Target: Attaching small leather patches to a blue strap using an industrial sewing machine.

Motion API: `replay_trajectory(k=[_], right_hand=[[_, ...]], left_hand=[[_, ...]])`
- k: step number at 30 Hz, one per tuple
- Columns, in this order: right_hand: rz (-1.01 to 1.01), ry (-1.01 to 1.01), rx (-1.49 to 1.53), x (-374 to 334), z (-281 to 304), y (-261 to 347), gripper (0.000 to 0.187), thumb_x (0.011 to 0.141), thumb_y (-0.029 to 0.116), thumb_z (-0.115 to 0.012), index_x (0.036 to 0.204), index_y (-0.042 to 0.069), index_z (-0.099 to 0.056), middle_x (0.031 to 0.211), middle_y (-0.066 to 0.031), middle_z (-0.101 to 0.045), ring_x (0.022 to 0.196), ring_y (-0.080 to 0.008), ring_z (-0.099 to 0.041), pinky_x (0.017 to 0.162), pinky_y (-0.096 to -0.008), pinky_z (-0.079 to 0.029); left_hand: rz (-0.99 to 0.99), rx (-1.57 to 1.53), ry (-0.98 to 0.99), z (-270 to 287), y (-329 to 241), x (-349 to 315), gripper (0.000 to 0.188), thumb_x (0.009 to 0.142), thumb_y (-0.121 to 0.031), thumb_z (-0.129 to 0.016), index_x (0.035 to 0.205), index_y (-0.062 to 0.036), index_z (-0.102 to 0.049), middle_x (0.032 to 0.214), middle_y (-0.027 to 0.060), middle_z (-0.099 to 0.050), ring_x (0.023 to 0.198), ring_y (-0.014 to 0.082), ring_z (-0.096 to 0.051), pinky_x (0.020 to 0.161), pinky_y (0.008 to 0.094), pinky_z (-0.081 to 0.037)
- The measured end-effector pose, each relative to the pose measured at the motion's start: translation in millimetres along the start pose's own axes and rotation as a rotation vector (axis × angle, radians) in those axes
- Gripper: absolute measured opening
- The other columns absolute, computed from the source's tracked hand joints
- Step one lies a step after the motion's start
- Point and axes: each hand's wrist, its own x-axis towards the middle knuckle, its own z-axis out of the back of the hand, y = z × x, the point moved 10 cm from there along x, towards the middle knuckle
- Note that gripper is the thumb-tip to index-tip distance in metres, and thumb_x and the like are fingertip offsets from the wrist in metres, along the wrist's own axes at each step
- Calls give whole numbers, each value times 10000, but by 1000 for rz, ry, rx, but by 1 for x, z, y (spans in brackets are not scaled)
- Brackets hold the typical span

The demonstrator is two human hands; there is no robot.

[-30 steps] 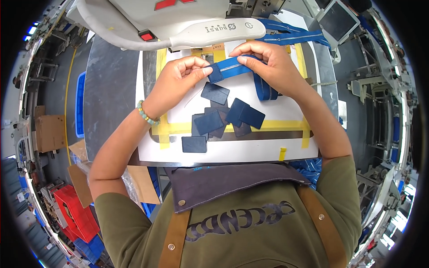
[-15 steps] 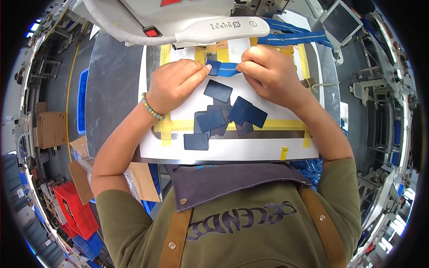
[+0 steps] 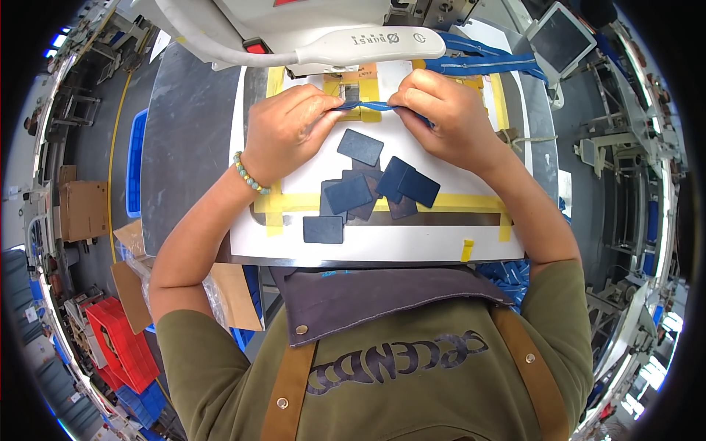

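A short blue zipper (image 3: 376, 106) is stretched between my two hands, seen nearly edge-on in front of the machine. My left hand (image 3: 288, 132), with a beaded bracelet at the wrist, pinches its left end, where a dark blue patch lies mostly behind the fingers. My right hand (image 3: 447, 114) is closed on the right end. Below the hands, a dark blue rectangular patch (image 3: 359, 146) lies at the top of a loose pile. Other patches (image 3: 348, 194) overlap on the white sheet (image 3: 412, 242), with one patch (image 3: 323, 229) nearest me.
A sewing machine (image 3: 220, 29) with a white lamp arm (image 3: 368, 45) overhangs the far side. Long blue zippers (image 3: 482, 65) lie at the far right. Yellow tape (image 3: 294, 202) marks the sheet. A blue bin (image 3: 136, 165) and red crates (image 3: 121, 342) stand left.
Both hands have turned the zipper and its patch from face-up to nearly edge-on. The left hand's fingers now cover most of the patch. The pile of patches stays put.
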Motion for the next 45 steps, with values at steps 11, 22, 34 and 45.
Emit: replay_trajectory(k=[11, 22, 34, 45], right_hand=[[-97, 10, 84, -3, -3, -11, 159, 884, 22, -710, 1040, 45, -731, 964, -80, -689, 841, -277, -682, 711, -369, -542], [-847, 271, 886, -35, -57, -61, 226, 1027, 189, -619, 1168, 59, -739, 803, 14, -646, 743, -47, -577, 676, -212, -452], [-898, 275, 1069, -41, -74, -61, 244, 1039, 168, -613, 1224, 40, -707, 811, 14, -645, 711, -51, -566, 671, -193, -460], [-874, 249, 1035, -40, -74, -62, 254, 1047, 183, -616, 1236, 40, -706, 799, 26, -631, 704, -42, -563, 660, -195, -468]], left_hand=[[339, -238, 89, -13, 23, -1, 116, 884, -128, -833, 904, -30, -775, 811, 57, -723, 619, 131, -638, 591, 256, -508], [851, -1078, 315, -64, 40, -29, 265, 1003, -86, -716, 1257, -9, -705, 1031, 68, -779, 776, 74, -727, 646, 181, -539], [914, -1053, 342, -70, 50, -37, 187, 998, -100, -743, 1127, 36, -739, 885, 84, -776, 773, 98, -743, 711, 222, -598], [904, -1018, 316, -71, 53, -37, 131, 1012, -142, -733, 1007, -14, -703, 853, 62, -759, 719, 71, -692, 702, 225, -576]])
